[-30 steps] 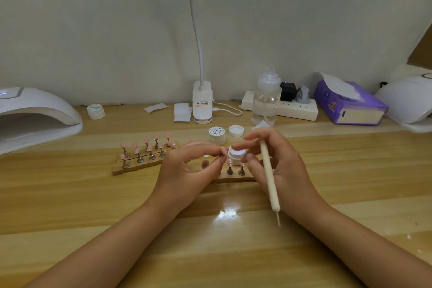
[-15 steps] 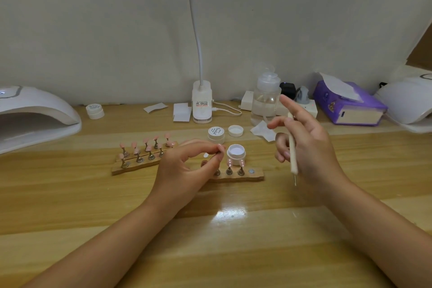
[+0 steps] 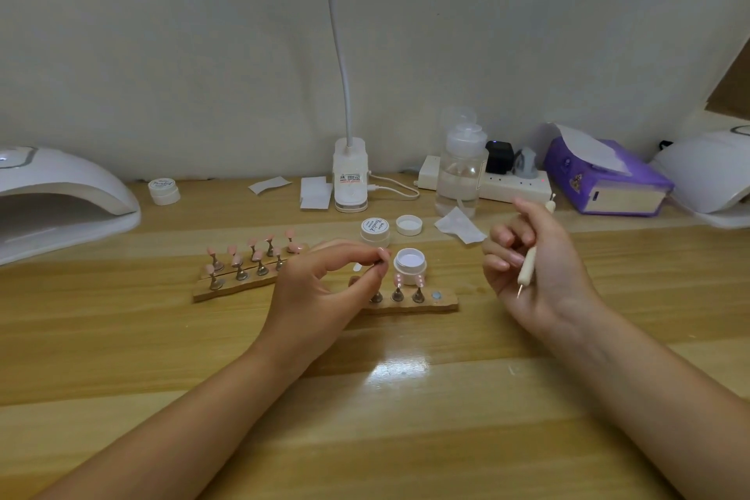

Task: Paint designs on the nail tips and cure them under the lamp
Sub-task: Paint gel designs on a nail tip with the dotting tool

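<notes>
My left hand (image 3: 324, 288) hovers over the near wooden holder strip (image 3: 410, 306) and pinches a small nail tip (image 3: 359, 266) between thumb and forefinger. My right hand (image 3: 531, 260) is raised to the right, fingers curled round a cream dotting tool (image 3: 527, 268) with its metal point downward. An open white gel jar (image 3: 410, 265) stands just behind the strip. Pink nail tips (image 3: 399, 279) sit on metal stands there. A second wooden holder strip (image 3: 243, 280) to the left carries several pink tips. A white curing lamp (image 3: 52, 199) sits far left.
A closed gel jar (image 3: 375, 231), a loose lid (image 3: 408, 224) and a wipe (image 3: 460, 225) lie behind the jar. Further back are a desk lamp base (image 3: 351, 183), pump bottle (image 3: 462, 170), power strip (image 3: 511, 185), purple tissue box (image 3: 604, 179) and another lamp (image 3: 710, 175).
My right hand has drawn back from the open jar to the right and turned palm inward, tool still held. My left hand stays over the strip, pinching the tip.
</notes>
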The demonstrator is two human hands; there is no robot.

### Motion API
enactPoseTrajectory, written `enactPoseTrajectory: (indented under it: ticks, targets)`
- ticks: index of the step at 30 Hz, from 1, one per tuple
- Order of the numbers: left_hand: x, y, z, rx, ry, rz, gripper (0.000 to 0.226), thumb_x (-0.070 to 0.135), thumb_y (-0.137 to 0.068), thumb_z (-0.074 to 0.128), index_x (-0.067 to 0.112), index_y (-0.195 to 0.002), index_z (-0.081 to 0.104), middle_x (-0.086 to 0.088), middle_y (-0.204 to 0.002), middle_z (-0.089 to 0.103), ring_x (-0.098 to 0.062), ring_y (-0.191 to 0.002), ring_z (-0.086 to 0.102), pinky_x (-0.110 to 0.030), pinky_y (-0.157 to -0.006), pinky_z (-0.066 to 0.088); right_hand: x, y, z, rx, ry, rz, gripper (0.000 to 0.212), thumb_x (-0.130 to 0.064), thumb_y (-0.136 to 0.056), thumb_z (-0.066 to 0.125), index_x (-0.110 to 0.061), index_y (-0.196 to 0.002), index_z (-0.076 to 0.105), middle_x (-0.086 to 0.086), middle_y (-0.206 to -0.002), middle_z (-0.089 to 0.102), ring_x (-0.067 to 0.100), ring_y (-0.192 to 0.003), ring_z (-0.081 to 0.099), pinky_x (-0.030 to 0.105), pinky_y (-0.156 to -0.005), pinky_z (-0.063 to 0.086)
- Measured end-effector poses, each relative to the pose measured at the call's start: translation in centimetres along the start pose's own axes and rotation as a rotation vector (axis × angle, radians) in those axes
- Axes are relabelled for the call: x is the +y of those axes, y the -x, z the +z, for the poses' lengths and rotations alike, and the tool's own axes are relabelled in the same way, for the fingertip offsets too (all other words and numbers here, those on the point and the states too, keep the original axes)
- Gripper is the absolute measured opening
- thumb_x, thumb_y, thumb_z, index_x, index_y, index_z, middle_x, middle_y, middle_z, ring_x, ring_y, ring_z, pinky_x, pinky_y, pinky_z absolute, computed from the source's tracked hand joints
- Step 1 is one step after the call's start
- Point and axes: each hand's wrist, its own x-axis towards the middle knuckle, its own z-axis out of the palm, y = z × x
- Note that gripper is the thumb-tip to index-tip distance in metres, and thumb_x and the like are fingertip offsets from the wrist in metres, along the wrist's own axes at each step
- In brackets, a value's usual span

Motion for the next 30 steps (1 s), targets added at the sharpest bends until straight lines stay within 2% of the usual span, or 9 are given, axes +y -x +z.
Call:
enactPoseTrajectory:
  ticks: [3,6,9,12,14,18,22,27,30]
  targets:
    - [0.0,0.0,0.1,0.001,0.0,-0.006,0.026,0.0,-0.074,0.07,0.023,-0.086,0.068,0.013,-0.084,0.068,0.001,-0.083,0.064,-0.014,-0.08,0.048,0.3,-0.2,-0.5,0.008,-0.01,0.026,0.049,-0.032,-0.094,0.037,-0.016,-0.048,0.037,-0.003,-0.044,0.033,0.007,-0.034,0.027,0.014,-0.035,0.025]
    - [0.0,-0.1,0.1,0.0,0.004,-0.026,0.024,0.0,-0.074,0.07,0.02,-0.086,0.068,0.013,-0.085,0.068,0.002,-0.084,0.064,-0.012,-0.08,0.047,0.8,-0.5,-0.8,0.022,0.172,-0.003,0.05,-0.044,-0.096,0.026,-0.013,-0.063,0.046,-0.003,-0.038,0.029,0.008,-0.032,0.025,0.015,-0.034,0.021]
    - [0.0,-0.1,0.0,-0.011,0.001,-0.042,0.024,0.0,-0.075,0.069,0.021,-0.087,0.068,0.014,-0.086,0.067,0.003,-0.085,0.063,-0.011,-0.08,0.047,1.4,-1.0,-0.7,0.059,0.4,-0.093,0.055,-0.056,-0.092,0.034,-0.012,-0.066,0.053,-0.003,-0.033,0.036,0.007,-0.027,0.028,0.015,-0.031,0.023]
    - [0.0,-0.2,0.1,-0.014,0.004,-0.058,0.024,0.0,-0.075,0.069,0.02,-0.087,0.068,0.014,-0.085,0.067,0.002,-0.084,0.063,-0.014,-0.08,0.048,2.1,-1.5,-0.4,0.002,0.546,-0.197,0.038,-0.047,-0.077,0.061,-0.012,-0.061,0.057,-0.005,-0.037,0.045,0.003,-0.03,0.036,0.015,-0.032,0.03]
    - [0.0,-0.2,0.1,-0.014,0.001,-0.06,0.023,-0.001,-0.075,0.069,0.02,-0.085,0.069,0.013,-0.085,0.067,0.001,-0.084,0.063,-0.016,-0.081,0.048,2.6,-2.0,-0.1,-0.092,0.558,-0.247,0.029,-0.037,-0.071,0.069,-0.012,-0.064,0.056,-0.007,-0.039,0.044,0.002,-0.034,0.035,0.014,-0.034,0.029]
    - [0.0,-0.3,0.2,-0.012,0.01,-0.066,0.021,-0.001,-0.076,0.069,0.019,-0.084,0.07,0.012,-0.084,0.068,-0.001,-0.083,0.063,-0.016,-0.08,0.048,3.0,-3.6,0.9,-0.158,0.62,-0.386,0.026,-0.027,-0.082,0.066,-0.01,-0.069,0.051,-0.007,-0.038,0.047,0.002,-0.034,0.038,0.014,-0.036,0.032]
    - [-0.2,-0.3,0.3,-0.02,0.009,-0.073,0.022,0.0,-0.076,0.069,0.02,-0.084,0.069,0.01,-0.083,0.068,-0.002,-0.085,0.063,-0.016,-0.081,0.047,3.9,-4.3,1.6,-0.192,0.764,-0.611,0.035,-0.025,-0.083,0.066,-0.015,-0.057,0.045,-0.007,-0.036,0.048,0.001,-0.036,0.043,0.011,-0.044,0.037]
    - [-0.4,-0.4,0.3,-0.032,0.0,-0.082,0.023,0.003,-0.076,0.069,0.025,-0.081,0.069,0.013,-0.084,0.069,0.001,-0.083,0.063,-0.015,-0.081,0.047,4.7,-4.4,1.2,-0.194,0.914,-0.714,0.039,-0.023,-0.085,0.064,-0.018,-0.054,0.041,-0.011,-0.041,0.05,0.002,-0.045,0.049,0.011,-0.049,0.036]
    - [-0.5,-0.4,0.3,-0.033,-0.008,-0.079,0.025,0.005,-0.076,0.069,0.028,-0.082,0.068,0.015,-0.084,0.068,0.002,-0.083,0.063,-0.013,-0.08,0.046,4.6,-4.4,1.2,-0.178,0.976,-0.756,0.039,-0.019,-0.088,0.059,-0.012,-0.056,0.039,-0.003,-0.047,0.044,0.022,-0.055,0.055,0.02,-0.05,0.036]
